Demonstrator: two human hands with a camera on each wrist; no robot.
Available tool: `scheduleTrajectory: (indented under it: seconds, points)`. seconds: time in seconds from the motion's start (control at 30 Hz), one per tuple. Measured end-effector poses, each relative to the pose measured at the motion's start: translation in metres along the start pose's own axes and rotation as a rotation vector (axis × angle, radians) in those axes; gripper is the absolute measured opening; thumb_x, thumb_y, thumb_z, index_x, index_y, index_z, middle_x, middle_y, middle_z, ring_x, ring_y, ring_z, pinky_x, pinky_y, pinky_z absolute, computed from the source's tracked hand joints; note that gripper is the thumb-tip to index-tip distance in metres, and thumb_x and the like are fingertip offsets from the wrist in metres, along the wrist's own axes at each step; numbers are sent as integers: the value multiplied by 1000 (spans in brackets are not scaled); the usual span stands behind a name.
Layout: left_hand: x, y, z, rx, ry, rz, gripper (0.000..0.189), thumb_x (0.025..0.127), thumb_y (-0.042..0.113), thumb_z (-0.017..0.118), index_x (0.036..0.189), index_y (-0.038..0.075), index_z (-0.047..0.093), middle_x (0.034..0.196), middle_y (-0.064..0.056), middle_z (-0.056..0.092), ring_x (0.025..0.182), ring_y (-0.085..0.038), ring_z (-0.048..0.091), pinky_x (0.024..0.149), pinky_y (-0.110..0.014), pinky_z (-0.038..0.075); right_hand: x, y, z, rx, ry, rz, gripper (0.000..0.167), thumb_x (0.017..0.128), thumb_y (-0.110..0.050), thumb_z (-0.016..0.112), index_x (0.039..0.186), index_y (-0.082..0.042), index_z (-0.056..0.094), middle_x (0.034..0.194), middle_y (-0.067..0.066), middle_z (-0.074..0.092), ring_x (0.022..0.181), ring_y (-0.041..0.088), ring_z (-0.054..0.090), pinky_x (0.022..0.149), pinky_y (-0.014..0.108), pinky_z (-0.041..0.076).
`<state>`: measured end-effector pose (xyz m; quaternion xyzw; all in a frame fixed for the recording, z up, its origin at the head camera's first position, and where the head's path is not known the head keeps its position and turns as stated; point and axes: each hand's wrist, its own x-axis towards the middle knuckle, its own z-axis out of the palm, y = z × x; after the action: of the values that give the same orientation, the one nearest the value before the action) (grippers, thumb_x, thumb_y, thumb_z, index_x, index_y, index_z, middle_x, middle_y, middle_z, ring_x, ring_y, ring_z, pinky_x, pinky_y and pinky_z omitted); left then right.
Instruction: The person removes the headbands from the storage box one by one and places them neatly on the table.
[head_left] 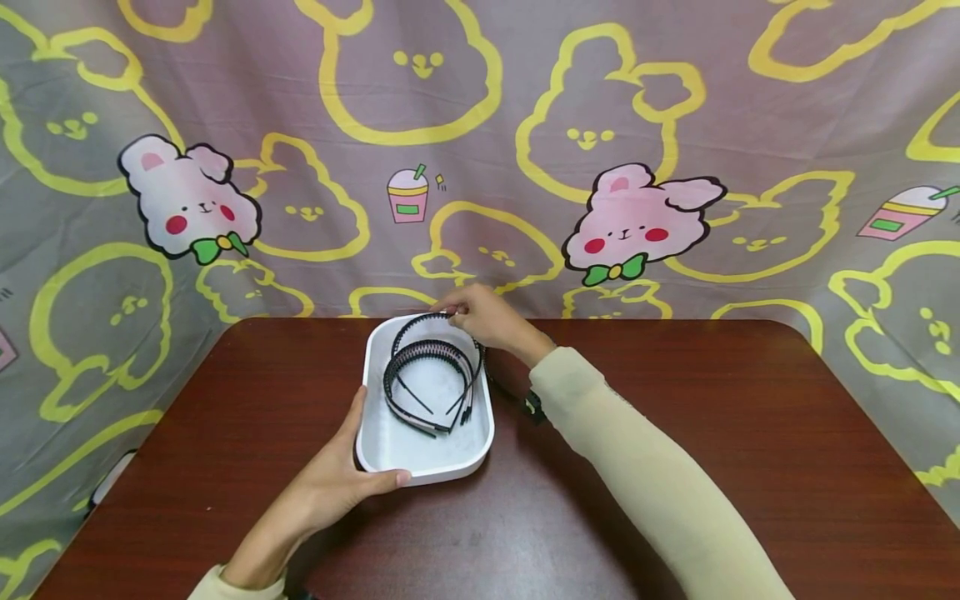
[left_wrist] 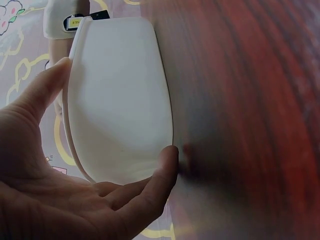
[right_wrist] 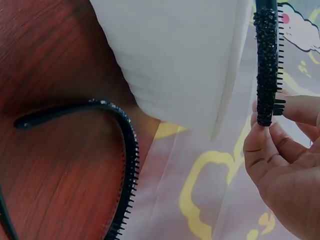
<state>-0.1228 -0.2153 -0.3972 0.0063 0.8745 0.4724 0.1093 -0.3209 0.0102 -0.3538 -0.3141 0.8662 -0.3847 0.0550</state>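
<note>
A white tray [head_left: 405, 454] with rounded corners sits near the back of the table, several black toothed headbands [head_left: 392, 385] inside it. My left hand [head_left: 330, 482] grips its near-left side, thumb at the front rim; the left wrist view shows the fingers around the tray's outer wall [left_wrist: 120, 95]. At the tray's far end my right hand [head_left: 491, 318] pinches a black headband [right_wrist: 265, 70] with a glittery surface, above the others. Another black headband [right_wrist: 131, 155] lies on the table beside the tray; the right arm mostly hides it in the head view.
The brown wooden table [head_left: 675, 400] extends to both sides of the tray. Directly behind it hangs a patterned curtain [head_left: 480, 167] with cartoon bunnies, reaching down to the table's back edge.
</note>
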Motion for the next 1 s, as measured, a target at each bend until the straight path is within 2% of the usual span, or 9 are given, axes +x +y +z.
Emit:
scheduleTrajectory:
  seconds: [0.17,0.4,0.6,0.77,1.0]
  points:
    - [0,0,0,-3,1,5,138,77,32,93,169,14,-10,176,-20,9,157,-41,24,126,-59,18,-3,3,-5,33,11,27,32,100,1,61,127,-7,77,103,13,70,86,16,54,74,24,44]
    - [1,-1,1,-39,2,33,139,77,29,93,168,11,-10,176,-20,5,158,-40,16,126,-60,13,-7,8,-13,2,30,10,32,98,0,62,127,-4,76,117,19,75,94,18,61,81,26,48]
    - [1,-1,1,-47,6,44,139,77,29,94,168,11,-9,176,-20,7,158,-39,20,126,-59,15,-12,16,-23,18,44,20,32,97,1,62,125,-6,77,117,18,75,90,19,60,82,29,48]
    - [0,-1,1,-28,-1,19,139,77,31,93,168,13,-10,176,-19,7,158,-39,19,126,-59,15,-19,21,-31,15,49,50,33,99,0,61,128,-7,76,120,16,73,97,22,61,81,31,47]
    - [0,-1,1,-20,-1,12,139,77,31,93,169,13,-10,176,-18,8,158,-38,21,126,-58,16,-29,30,-41,29,79,60,31,100,-1,62,126,-7,77,113,16,73,97,22,61,82,32,48]
